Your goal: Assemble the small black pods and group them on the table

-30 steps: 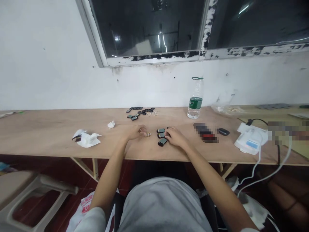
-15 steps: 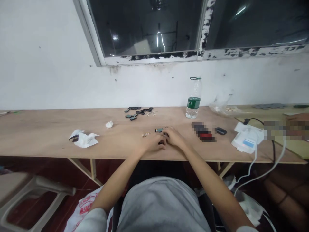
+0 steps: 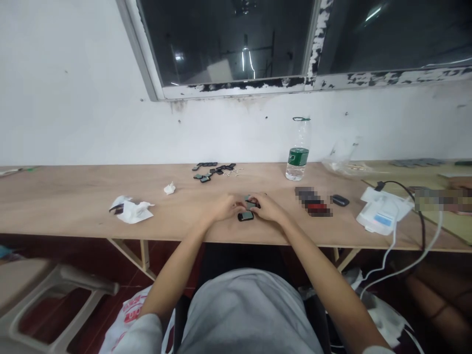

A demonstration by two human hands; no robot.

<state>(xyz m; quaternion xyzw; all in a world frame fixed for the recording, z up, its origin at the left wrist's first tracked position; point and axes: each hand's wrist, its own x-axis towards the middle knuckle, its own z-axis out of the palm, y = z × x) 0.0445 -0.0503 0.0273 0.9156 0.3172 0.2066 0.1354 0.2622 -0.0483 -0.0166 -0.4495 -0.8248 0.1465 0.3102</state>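
My right hand point(image 3: 268, 207) has its fingers closed on the edge of a small black rectangular case with a grey-green face point(image 3: 250, 205). Just left of that case, my left hand point(image 3: 227, 206) is curled with its fingertips drawn together; what they hold, if anything, is too small to make out. A second black case point(image 3: 245, 216) lies flat on the table in front of the two hands. Behind the fingers, a further grey-green piece is partly hidden.
Several black cases point(image 3: 205, 179) and small white bits point(image 3: 232, 172) lie near the wall. A water bottle point(image 3: 297, 160), a dark oval object point(image 3: 339, 200) and a white box with cables point(image 3: 381, 214) are rightward. Crumpled tissue point(image 3: 136, 211) lies left. Another person's hand point(image 3: 460, 184) shows far right.
My hands have moved apart, the left one leftward over where small light pieces lay. A black case now shows on the table below them, and another shows between my fingers.
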